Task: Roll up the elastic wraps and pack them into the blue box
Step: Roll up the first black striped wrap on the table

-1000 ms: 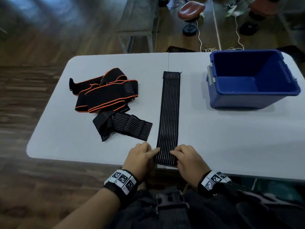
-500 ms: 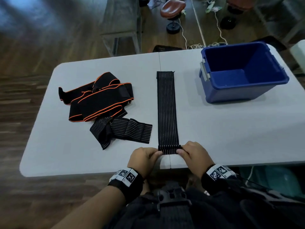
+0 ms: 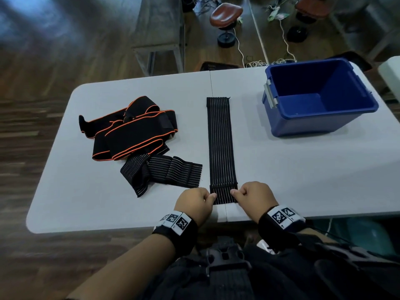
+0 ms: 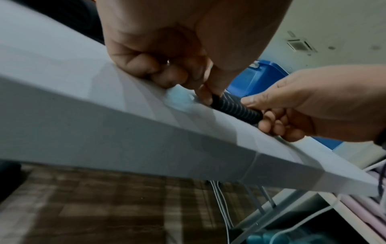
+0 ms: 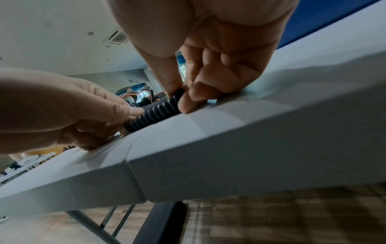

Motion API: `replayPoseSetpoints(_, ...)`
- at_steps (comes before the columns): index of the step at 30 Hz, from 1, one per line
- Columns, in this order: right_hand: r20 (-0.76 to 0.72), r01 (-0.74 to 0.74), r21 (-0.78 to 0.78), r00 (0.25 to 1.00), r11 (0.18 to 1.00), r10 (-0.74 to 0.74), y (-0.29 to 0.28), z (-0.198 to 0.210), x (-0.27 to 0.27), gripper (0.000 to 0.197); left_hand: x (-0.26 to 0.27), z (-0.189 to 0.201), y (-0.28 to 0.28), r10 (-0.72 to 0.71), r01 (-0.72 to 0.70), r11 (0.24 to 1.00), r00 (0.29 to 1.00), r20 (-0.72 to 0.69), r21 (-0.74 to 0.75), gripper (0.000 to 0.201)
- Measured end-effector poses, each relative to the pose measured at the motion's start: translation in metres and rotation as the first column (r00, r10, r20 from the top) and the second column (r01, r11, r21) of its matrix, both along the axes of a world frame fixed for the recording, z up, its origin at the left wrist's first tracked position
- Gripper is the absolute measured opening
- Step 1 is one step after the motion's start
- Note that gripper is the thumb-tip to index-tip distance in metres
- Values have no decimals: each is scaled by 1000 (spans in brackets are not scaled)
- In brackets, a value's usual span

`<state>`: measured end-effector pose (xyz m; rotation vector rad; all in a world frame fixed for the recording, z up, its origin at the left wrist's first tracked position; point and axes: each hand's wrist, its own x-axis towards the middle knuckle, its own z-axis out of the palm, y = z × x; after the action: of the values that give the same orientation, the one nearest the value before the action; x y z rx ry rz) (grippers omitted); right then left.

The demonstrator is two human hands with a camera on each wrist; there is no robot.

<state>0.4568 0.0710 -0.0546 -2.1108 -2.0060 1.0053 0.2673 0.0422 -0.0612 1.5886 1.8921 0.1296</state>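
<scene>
A long black striped elastic wrap (image 3: pixel 220 144) lies straight down the middle of the white table (image 3: pixel 303 169). Its near end is folded over into a short flat roll (image 3: pixel 224 194) close to the front edge. My left hand (image 3: pixel 195 203) pinches the left end of that roll (image 4: pixel 236 108) and my right hand (image 3: pixel 253 194) pinches the right end (image 5: pixel 154 112), thumbs and curled fingers on the fabric. The open blue box (image 3: pixel 318 98) stands at the far right of the table; I see nothing inside it.
A heap of black wraps with orange trim (image 3: pixel 132 131) lies at the left, with a crumpled striped wrap (image 3: pixel 162 173) in front of it. Behind the table are a bench (image 3: pixel 160 33), a brown stool (image 3: pixel 226 16) and cables on the wood floor.
The near end of the straight wrap hung to the table's edge; my hands have since folded it over into a short roll and moved slightly forward with it.
</scene>
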Motion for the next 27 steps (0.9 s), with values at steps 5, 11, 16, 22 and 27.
replayPoseSetpoints(5, -14, -99, 140, 995, 985, 102, -4, 3, -2, 19, -5, -3, 3, -109, 114, 963, 994, -31, 243, 17)
replayPoseSetpoints(11, 131, -396, 271, 918, 877, 374, -3, 0, -1, 30, -15, -18, 9, -377, 476, 793, 874, -307, 380, 25)
replayPoseSetpoints(16, 149, -479, 213, 877, 852, 456, -5, 0, 6, 54, -16, -9, 3, -444, 511, 818, 853, -273, 265, 51)
replayPoseSetpoints(22, 69, -482, 238, 874, 843, 480, -6, 1, 12, 49, -20, 1, -2, -434, 462, 863, 885, -167, 207, 61)
replayPoseSetpoints(27, -129, -223, 200, 959, 954, 252, -5, 5, 7, 33, -13, 4, 2, -74, 45, 973, 990, 119, 227, 46)
